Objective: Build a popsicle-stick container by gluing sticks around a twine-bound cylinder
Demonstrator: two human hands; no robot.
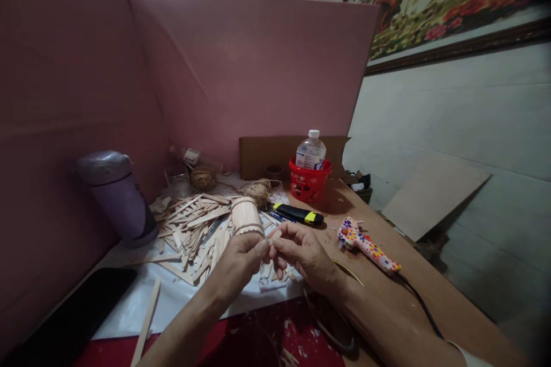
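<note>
My left hand (247, 253) and my right hand (303, 255) meet above the near middle of the table. Both are closed, thumbs and fingertips pinched together on a small pale piece of craft stick (278, 234); fingers cover most of it. Just behind my left hand, a small barrel made of craft sticks (245, 215) lies tilted, its near end partly hidden by that hand. A loose pile of craft sticks (193, 235) spreads over white paper to the left. Beyond my right hand rests a black and yellow utility knife (299, 214).
At the right lies a flower-patterned glue gun (368, 245) with a black cord. A red bucket (309, 186) holds a plastic bottle (312, 152). Twine balls (203, 178) sit at the back. A purple tumbler (118, 200) and a dark phone-like slab (81, 312) are at left.
</note>
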